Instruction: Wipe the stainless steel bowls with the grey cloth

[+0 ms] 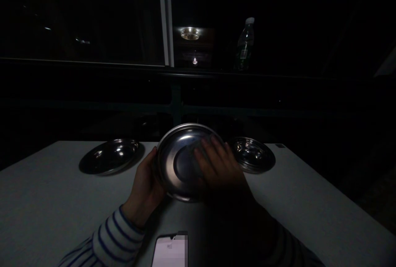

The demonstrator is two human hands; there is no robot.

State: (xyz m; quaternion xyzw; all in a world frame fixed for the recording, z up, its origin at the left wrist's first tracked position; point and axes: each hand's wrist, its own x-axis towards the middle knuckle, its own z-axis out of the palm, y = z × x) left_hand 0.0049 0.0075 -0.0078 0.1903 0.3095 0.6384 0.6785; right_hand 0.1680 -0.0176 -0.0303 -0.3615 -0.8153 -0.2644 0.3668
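A round, shiny metal plate (pixel 171 158) is held up, tilted, above the white table. My left hand (pixel 145 188) grips it by its left edge, with the thumb along the rim and the other fingers hidden behind. Across the right part of the plate lies my right hand (pixel 219 166), its fingers stretched out flat on the surface. Those fingers are slightly blurred, and in the dim light I cannot tell whether anything thin is under them. Below the plate, a phone (pixel 168 252) with a lit screen rests on the table.
On the white table (pixel 49 193), a shallow metal dish (pixel 109 158) stands at the back left. Round metal dishware (pixel 255 155) with several rim lines is at the back right. Beyond the table, a plastic bottle (pixel 245 48) stands upright by a dark window with a pale frame (pixel 167 19).
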